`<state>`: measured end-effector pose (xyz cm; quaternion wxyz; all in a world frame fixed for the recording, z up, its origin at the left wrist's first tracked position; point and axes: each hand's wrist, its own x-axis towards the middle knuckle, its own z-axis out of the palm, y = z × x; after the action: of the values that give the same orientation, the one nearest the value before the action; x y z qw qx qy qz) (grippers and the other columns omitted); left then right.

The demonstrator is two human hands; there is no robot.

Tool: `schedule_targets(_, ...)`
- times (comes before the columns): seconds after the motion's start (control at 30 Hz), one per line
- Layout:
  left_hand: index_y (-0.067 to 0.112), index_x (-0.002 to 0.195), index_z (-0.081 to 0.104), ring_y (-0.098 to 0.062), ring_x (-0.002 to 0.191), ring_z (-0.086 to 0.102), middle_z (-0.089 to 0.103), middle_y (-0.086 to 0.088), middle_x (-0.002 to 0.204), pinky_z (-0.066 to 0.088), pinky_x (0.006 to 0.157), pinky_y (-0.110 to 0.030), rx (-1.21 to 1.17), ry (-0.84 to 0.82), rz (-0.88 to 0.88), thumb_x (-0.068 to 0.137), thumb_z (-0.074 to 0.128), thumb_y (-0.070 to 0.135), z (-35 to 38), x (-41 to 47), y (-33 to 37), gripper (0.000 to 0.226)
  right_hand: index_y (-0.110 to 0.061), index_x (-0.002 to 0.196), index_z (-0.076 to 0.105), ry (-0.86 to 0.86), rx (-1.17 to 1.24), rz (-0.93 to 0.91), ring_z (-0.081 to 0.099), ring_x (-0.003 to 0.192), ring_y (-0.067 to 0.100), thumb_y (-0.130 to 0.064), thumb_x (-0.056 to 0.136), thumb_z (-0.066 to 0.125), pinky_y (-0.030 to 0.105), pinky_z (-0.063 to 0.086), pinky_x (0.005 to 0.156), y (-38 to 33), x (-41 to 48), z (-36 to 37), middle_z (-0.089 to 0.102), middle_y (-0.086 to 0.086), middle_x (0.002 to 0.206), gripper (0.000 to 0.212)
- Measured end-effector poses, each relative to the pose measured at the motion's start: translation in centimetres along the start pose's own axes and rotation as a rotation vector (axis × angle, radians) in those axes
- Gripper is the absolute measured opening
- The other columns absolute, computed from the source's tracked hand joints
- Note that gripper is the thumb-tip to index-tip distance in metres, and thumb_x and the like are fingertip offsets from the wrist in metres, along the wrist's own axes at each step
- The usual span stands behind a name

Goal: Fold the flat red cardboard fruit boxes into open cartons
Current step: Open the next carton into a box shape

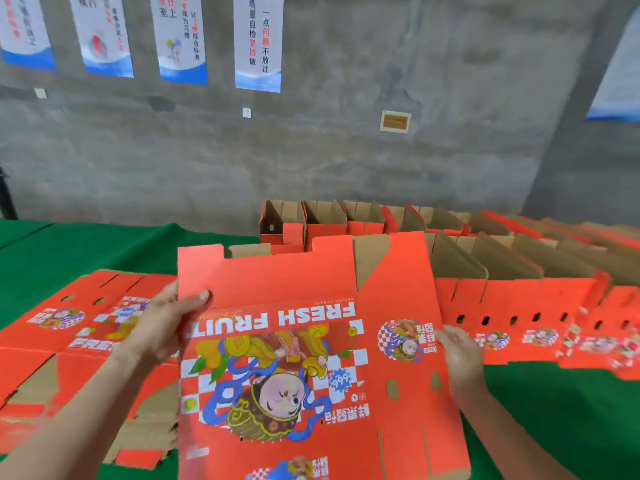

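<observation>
I hold a flat red cardboard fruit box [277,341] up in front of me, its print with "FRESH FRUIT" upside down. My left hand [166,323] grips its left edge, thumb on the printed face. At the box's right edge is my right hand [460,358], fingers curled behind the board. A brown inner flap shows at the box's top right. More flat red boxes [69,341] lie in a pile on the green table [86,251] to my left.
Several folded open cartons [346,220] stand in rows at the back right, against the grey concrete wall. More red cartons [536,306] lie right of the held box. Posters hang on the wall above.
</observation>
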<state>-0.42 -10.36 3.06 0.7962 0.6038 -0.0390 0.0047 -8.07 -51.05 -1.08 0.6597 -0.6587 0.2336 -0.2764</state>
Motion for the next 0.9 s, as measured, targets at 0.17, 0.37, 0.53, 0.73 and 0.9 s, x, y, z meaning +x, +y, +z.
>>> schedule_targets(0.17, 0.008, 0.096, 0.062, -0.018, 0.061, 0.069, 0.073, -0.008, 0.078, 0.057, 0.055, -0.028, -0.024, -0.118, 0.127, 0.076, 0.06, 0.001, 5.0, -1.6, 0.4, 0.021, -0.001, 0.124, 0.055, 0.055, -0.502, -0.622, 0.054, 0.108, 0.026, 0.004, 0.084, 0.064, 0.046, 0.043, 0.098, -2.1, -0.3, -0.9, 0.054, 0.012, 0.123, 0.042)
schedule_targets(0.37, 0.007, 0.086, 0.066, -0.019, 0.059, 0.068, 0.072, -0.01, 0.073, 0.057, 0.053, -0.029, -0.022, -0.156, 0.199, 0.071, 0.061, 0.008, 8.1, -3.4, 0.6, 0.016, -0.025, 0.121, 0.043, -0.392, -0.533, -0.459, 0.059, 0.075, 0.014, -0.033, 0.086, 0.068, 0.025, 0.045, 0.069, -7.1, -0.8, 1.0, 0.061, -0.005, 0.1, 0.043)
schedule_targets(0.53, 0.01, 0.077, 0.071, -0.023, 0.06, 0.069, 0.073, -0.014, 0.076, 0.057, 0.054, -0.031, -0.058, -0.175, 0.19, 0.072, 0.06, 0.006, 7.3, -4.0, 0.3, 0.014, -0.021, 0.094, 0.054, -0.625, -0.67, -0.394, 0.061, 0.051, 0.004, -0.03, 0.091, 0.063, 0.02, 0.04, 0.044, -9.1, 0.2, -0.1, 0.062, -0.001, 0.093, 0.012)
schedule_targets(0.73, 0.008, 0.104, 0.065, -0.024, 0.072, 0.072, 0.074, -0.014, 0.09, 0.058, 0.058, -0.029, -0.012, -0.16, 0.036, 0.083, 0.055, 0.028, 6.4, -3.6, -0.2, 0.031, -0.023, 0.133, 0.044, -0.917, -0.552, -0.151, 0.071, 0.063, 0.03, -0.034, 0.101, 0.041, 0.025, 0.05, 0.043, -10.3, -0.6, -1.1, 0.058, 0.0, 0.126, 0.033)
schedule_targets(0.9, 0.015, 0.1, 0.075, -0.023, 0.096, 0.069, 0.072, -0.012, 0.104, 0.046, 0.082, -0.036, 0.179, -0.23, -0.181, 0.091, 0.017, 0.063, 5.1, -2.6, 0.5, 0.076, -0.04, 0.109, 0.054, -0.788, -0.567, -0.413, 0.064, 0.048, 0.016, -0.03, 0.102, 0.04, 0.019, 0.041, 0.043, -10.1, -1.7, -1.9, 0.07, -0.017, 0.07, 0.019)
